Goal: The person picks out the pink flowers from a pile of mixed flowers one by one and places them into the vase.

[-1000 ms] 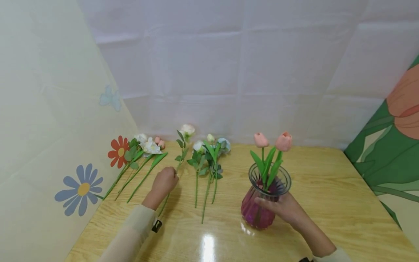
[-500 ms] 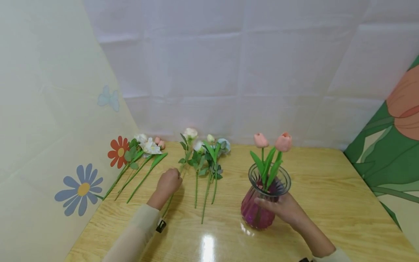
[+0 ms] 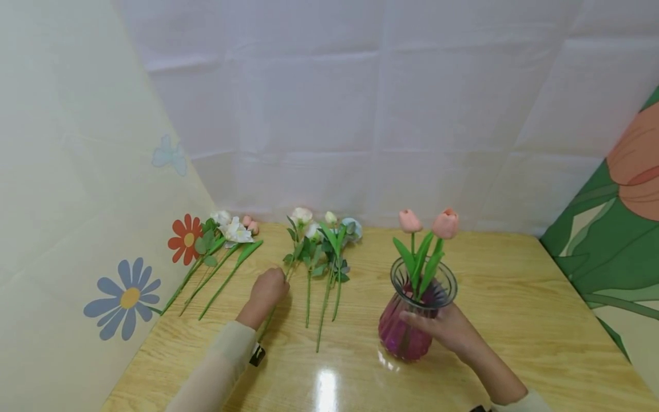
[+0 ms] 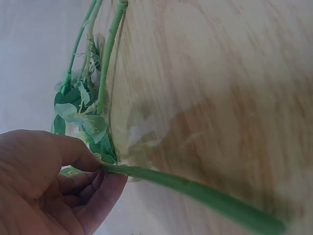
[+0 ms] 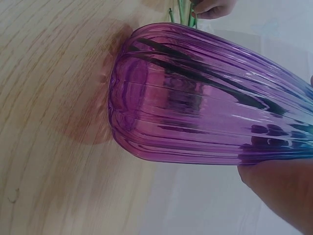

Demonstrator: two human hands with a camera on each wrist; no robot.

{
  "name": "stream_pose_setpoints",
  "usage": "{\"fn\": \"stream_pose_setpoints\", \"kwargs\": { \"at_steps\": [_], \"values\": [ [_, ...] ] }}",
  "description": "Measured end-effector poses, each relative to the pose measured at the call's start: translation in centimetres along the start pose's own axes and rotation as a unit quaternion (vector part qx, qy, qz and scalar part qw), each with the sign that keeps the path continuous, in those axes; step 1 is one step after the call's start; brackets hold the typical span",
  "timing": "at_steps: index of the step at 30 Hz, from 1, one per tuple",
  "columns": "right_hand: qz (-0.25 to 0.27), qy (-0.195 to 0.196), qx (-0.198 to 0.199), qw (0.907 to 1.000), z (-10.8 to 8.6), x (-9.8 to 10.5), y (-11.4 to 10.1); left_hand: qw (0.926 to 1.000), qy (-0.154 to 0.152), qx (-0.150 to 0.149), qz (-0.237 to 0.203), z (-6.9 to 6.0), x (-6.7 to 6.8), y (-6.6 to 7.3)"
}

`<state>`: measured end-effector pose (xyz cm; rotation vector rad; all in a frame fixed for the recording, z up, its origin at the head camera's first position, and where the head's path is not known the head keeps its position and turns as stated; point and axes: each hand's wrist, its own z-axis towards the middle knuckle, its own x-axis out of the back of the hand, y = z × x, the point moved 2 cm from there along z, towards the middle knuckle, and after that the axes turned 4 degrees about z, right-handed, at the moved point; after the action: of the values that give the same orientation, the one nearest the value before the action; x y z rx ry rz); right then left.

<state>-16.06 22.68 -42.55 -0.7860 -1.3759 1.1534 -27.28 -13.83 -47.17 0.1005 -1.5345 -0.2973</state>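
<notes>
Flowers (image 3: 235, 232) lie near the desk's (image 3: 515, 297) far left corner. The left hand (image 3: 269, 289) pinches a stem (image 4: 195, 190) beside a bunch (image 3: 332, 240) near the far edge; right of centre, the right hand's (image 3: 449, 329) fingers grip the vase (image 3: 401, 340) of tulips (image 3: 445, 223).

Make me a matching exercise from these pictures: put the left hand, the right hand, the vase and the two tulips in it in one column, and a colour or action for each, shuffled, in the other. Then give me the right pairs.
Column one:
1. Left hand
2. Right hand
3. Vase
4. Two tulips

Column two:
A. See-through and purple
B. Holding the purple glass below its rim
C. Pink at the top, green below
D. Pinching a green stem

Right pairs: 1-D, 2-B, 3-A, 4-C
</notes>
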Motion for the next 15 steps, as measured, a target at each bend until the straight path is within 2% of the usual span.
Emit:
{"fn": "stream_pose_setpoints", "kwargs": {
  "at_steps": [15],
  "values": [
    [0.017,-0.012,0.010,0.9997,-0.02,0.01,-0.04,0.9996,-0.026,0.000,0.006,-0.04,-0.51,-0.06]
  ]
}}
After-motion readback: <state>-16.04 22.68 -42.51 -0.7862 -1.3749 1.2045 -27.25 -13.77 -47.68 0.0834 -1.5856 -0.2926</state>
